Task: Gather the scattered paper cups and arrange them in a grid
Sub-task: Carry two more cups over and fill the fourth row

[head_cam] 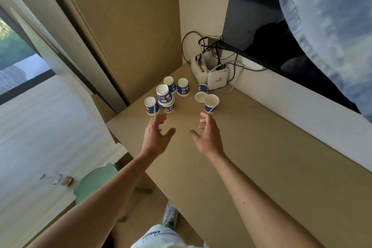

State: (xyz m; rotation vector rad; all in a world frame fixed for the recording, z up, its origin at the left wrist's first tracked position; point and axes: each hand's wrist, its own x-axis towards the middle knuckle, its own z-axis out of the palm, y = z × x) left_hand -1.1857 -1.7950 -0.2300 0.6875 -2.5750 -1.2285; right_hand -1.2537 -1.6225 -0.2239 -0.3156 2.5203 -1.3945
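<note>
Several blue-and-white paper cups stand clustered at the far corner of a tan table [251,157]. On the left, one upside-down cup [151,106] sits beside a stacked pair [164,95]. Behind them are two more upside-down cups [170,83] [183,86]. To the right, one cup lies on its side [202,91], touching an upright cup [211,103]. My left hand [157,137] hovers open just short of the left cups. My right hand [209,137] is open too, just below the upright cup. Neither hand touches a cup.
A white router [218,79] and a second white box [198,68] with tangled cables sit in the corner behind the cups. A dark screen [261,32] lines the right wall. A green stool [94,182] stands on the floor at left.
</note>
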